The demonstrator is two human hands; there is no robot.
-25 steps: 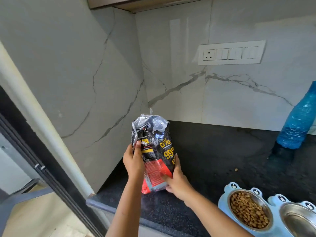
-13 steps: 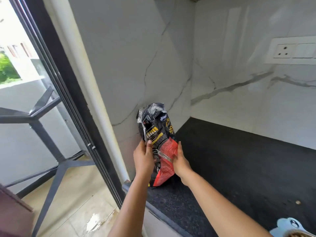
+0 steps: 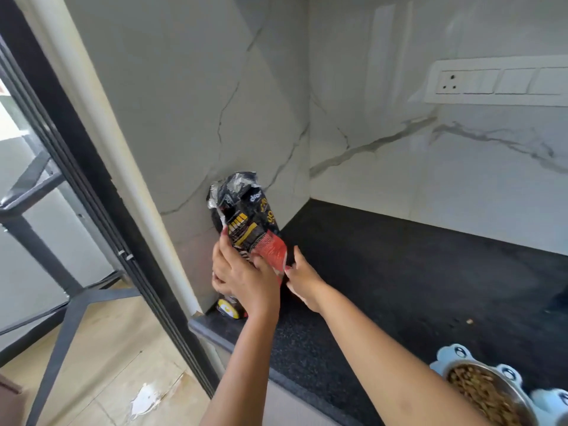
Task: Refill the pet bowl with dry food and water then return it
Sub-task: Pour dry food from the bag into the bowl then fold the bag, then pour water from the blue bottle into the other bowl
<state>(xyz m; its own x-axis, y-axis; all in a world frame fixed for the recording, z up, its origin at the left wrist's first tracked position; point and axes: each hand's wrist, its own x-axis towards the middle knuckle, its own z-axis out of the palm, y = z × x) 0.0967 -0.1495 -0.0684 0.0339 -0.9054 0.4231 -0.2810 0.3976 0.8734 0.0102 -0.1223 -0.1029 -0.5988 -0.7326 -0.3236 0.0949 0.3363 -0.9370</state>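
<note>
A black, red and yellow dry food bag (image 3: pixel 250 229) stands upright at the left end of the black counter (image 3: pixel 399 272), leaning against the marble side wall, its top crumpled. My left hand (image 3: pixel 242 276) grips the bag's front low down. My right hand (image 3: pixel 302 279) presses against the bag's right side. At the bottom right corner, the light blue pet bowl stand (image 3: pixel 455 356) holds a steel bowl filled with brown kibble (image 3: pixel 479 392). The second bowl is cut off by the frame.
A single kibble piece (image 3: pixel 469 321) lies on the counter. A white switch panel (image 3: pixel 498 84) is on the back wall. A dark door frame (image 3: pixel 92 186) and a metal table leg (image 3: pixel 58 302) stand left of the counter edge, over a tiled floor.
The bag has moved left and now rests against the side wall near the counter's end. My left hand has slid lower on the bag. The view swung left, then slightly back right.
</note>
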